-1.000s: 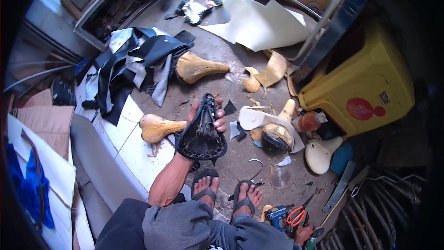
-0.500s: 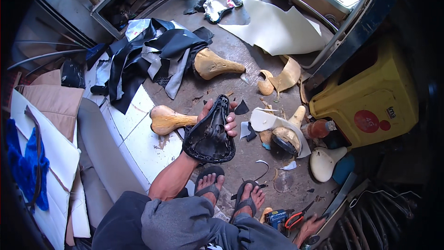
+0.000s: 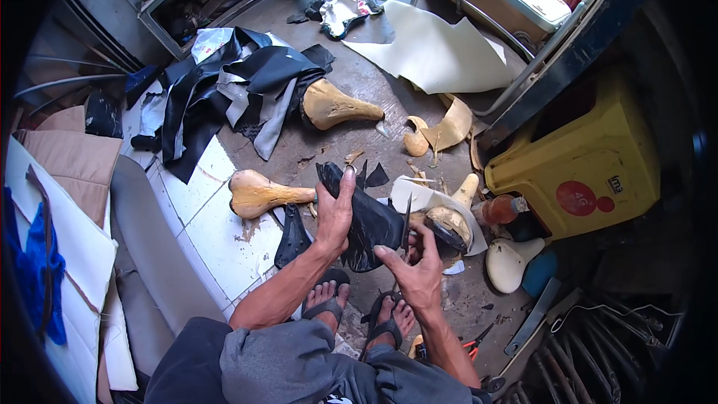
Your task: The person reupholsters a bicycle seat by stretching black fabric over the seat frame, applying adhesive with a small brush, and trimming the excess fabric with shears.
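Note:
A black bicycle saddle (image 3: pixel 374 226) is held up in front of my feet, its smooth dark cover facing upward. My left hand (image 3: pixel 335 215) is closed around its narrow end, thumb on top. At the wide end, my right hand (image 3: pixel 420 269) grips a thin, dark, pointed tool (image 3: pixel 407 223), tip upward; its exact kind is unclear. Right thumb and saddle edge meet or nearly meet. Beside my left wrist, a black saddle-shaped shell (image 3: pixel 292 239) rests on the white tiles. A bare yellow-brown saddle foam (image 3: pixel 262 194) lies beyond it.
Black material scraps (image 3: pixel 247 82) and another saddle foam (image 3: pixel 336 105) lie ahead. On the right are a yellow plastic stool (image 3: pixel 583 172), a bottle (image 3: pixel 499 210) and a cream saddle (image 3: pixel 512 263). Orange-handled pliers (image 3: pixel 475 344) lie near my right forearm. White boards (image 3: pixel 67 254) stand left.
The saddle has turned from underside up to cover up. My right hand has come from the tools at lower right to the saddle, now with a pointed tool in it.

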`<state>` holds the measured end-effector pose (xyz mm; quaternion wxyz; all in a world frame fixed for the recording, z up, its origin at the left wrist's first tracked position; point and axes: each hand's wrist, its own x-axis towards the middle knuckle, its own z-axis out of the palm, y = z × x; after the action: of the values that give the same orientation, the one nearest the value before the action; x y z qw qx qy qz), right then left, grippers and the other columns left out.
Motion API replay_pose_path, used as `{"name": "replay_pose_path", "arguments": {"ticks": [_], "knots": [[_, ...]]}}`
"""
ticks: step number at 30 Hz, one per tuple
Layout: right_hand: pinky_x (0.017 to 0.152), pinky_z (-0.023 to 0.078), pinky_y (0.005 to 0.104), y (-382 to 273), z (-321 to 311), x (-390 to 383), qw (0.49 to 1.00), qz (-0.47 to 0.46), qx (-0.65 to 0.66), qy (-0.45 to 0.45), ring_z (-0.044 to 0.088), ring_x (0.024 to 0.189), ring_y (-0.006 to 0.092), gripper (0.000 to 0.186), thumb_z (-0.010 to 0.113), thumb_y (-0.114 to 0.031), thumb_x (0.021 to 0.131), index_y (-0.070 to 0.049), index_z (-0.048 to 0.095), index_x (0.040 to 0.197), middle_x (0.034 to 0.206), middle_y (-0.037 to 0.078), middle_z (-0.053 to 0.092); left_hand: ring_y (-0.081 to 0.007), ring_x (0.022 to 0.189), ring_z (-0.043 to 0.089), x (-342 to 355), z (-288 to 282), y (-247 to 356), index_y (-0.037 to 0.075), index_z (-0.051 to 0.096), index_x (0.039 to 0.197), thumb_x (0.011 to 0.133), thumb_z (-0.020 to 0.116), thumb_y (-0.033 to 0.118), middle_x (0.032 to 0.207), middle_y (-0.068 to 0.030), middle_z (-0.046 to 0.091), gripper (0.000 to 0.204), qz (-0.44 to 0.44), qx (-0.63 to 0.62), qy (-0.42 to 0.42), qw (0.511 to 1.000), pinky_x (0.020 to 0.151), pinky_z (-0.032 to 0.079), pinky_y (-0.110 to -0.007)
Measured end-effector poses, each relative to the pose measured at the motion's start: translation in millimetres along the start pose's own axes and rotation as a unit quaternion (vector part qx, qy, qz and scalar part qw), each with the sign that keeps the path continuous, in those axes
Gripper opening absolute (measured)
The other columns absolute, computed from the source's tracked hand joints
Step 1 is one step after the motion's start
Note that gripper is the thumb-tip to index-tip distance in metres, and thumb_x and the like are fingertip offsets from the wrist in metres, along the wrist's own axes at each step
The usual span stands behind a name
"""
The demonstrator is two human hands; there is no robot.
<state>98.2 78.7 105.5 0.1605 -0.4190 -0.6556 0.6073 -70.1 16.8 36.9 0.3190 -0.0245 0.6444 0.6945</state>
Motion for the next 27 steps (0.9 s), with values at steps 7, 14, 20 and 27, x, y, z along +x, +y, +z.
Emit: {"name": "replay_pose_path", "arguments": {"ticks": [7,14,20,27], "knots": [[0.073,0.049,0.022,18.5,-0.4,2.4,0.993,0.058,0.104,-0.012,0.062,0.083,0.0081,0.048,0.079,-0.017,0.086,0.007,0.058,0.122,0.096,0.007,0.071,-0.0287,0.105,0.056,-15.8,5.5,0.5,-0.008,0.04,0.127,0.093,0.065,0.057,0.115,-0.0231,0.057,0.078,0.176,0.14,0.046,0.973,0.096,0.045,-0.039],[0.078,0.051,0.0218,22.6,-2.4,4.4,0.982,0.075,0.171,0.024,0.064,0.086,0.0098,0.039,0.077,-0.013,0.088,0.006,0.056,0.115,0.098,0.01,0.071,-0.0302,0.11,0.054,-32.7,14.8,20.0,-0.007,0.036,0.129,0.092,0.071,0.047,0.119,-0.0243,0.053,0.075,0.158,0.18,-0.021,0.971,0.099,0.043,-0.041],[0.081,0.053,0.024,29.4,-0.1,5.4,0.981,0.051,0.188,0.016,0.067,0.09,0.013,0.045,0.078,-0.008,0.087,0.006,0.05,0.119,0.102,0.013,0.07,-0.0201,0.104,0.058,-32.1,4.4,7.0,-0.002,0.033,0.134,0.093,0.073,0.039,0.118,-0.0145,0.057,0.071,0.129,0.124,-0.061,0.982,0.092,0.049,-0.033],[0.078,0.054,0.0238,25.2,2.8,-2.7,0.978,0.044,0.202,0.036,0.067,0.088,0.0127,0.041,0.078,-0.002,0.084,0.001,0.048,0.112,0.103,0.013,0.07,-0.0237,0.108,0.057,-26.7,3.7,-24.9,-0.005,0.03,0.135,0.09,0.074,0.042,0.121,-0.0166,0.053,0.079,0.085,0.041,-0.081,0.992,0.095,0.047,-0.036]]}}
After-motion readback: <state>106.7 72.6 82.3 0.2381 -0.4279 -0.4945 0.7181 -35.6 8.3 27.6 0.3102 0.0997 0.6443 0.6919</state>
